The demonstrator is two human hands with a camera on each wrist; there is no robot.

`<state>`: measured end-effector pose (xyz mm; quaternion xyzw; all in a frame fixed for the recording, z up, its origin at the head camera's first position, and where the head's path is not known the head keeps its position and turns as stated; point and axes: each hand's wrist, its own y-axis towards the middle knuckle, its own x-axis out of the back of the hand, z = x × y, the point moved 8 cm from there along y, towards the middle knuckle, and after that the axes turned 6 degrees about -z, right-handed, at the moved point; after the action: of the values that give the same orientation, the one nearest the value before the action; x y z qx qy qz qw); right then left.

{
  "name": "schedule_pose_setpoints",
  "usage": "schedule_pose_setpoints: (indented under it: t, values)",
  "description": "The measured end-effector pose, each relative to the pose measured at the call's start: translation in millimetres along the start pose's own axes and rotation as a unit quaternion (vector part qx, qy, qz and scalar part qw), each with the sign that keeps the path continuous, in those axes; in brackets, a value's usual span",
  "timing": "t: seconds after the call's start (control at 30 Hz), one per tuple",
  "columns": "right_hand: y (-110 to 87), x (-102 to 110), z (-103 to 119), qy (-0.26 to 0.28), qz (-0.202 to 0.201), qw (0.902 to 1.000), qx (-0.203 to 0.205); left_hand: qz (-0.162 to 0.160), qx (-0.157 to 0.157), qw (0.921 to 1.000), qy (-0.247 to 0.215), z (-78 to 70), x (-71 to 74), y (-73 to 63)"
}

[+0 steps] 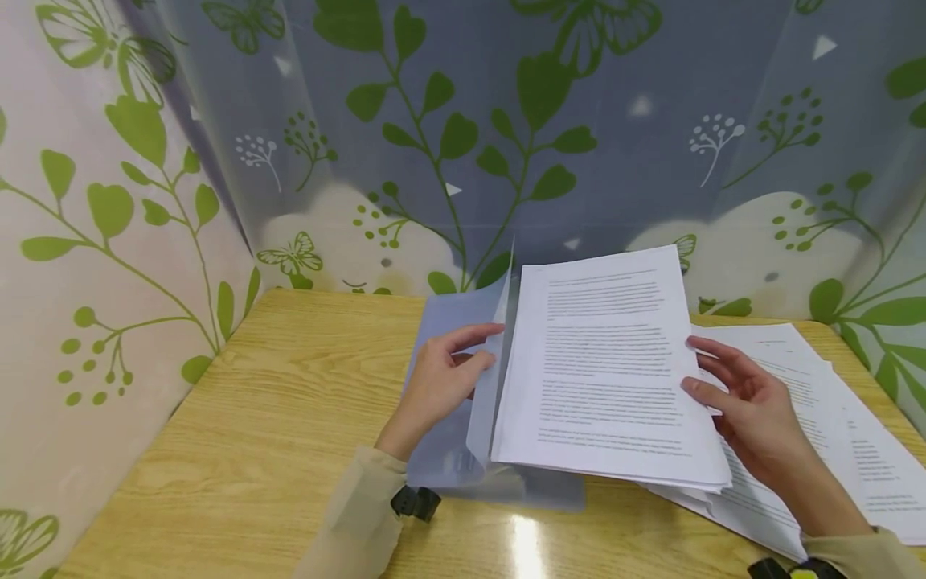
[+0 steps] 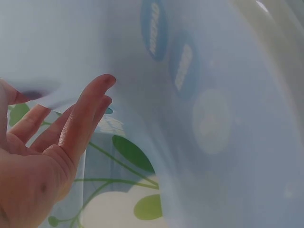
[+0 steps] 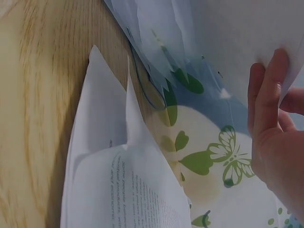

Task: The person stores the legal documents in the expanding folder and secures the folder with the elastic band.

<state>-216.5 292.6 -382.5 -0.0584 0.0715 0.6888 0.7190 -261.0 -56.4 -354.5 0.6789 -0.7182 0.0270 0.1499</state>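
Observation:
A translucent blue plastic folder (image 1: 452, 402) stands partly opened on the table, its front cover lifted. My left hand (image 1: 444, 378) holds that cover by its edge, thumb on one side and fingers on the other. In the left wrist view the folder cover (image 2: 228, 128), with blue oval marks, fills much of the picture beside the left hand (image 2: 61, 147). A stack of printed sheets (image 1: 608, 362) leans upright against the folder's inner side. My right hand (image 1: 752, 410) pinches the stack's right edge. In the right wrist view, the right hand (image 3: 275, 114) grips the paper.
More printed sheets (image 1: 875, 450) lie fanned out on the wooden table (image 1: 253, 434) at the right, partly under the right hand. A curtain (image 1: 637, 161) with green leaves and butterflies hangs behind the table and along its left side.

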Motion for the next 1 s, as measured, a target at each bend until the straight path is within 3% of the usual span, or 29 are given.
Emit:
schedule_pose_setpoints:
  t: [1.0]
  values:
    - [9.0,-9.1,-7.2,-0.096,-0.007,0.9945,-0.04,0.001,0.018,0.9997,-0.017,1.1,-2.3,-1.9]
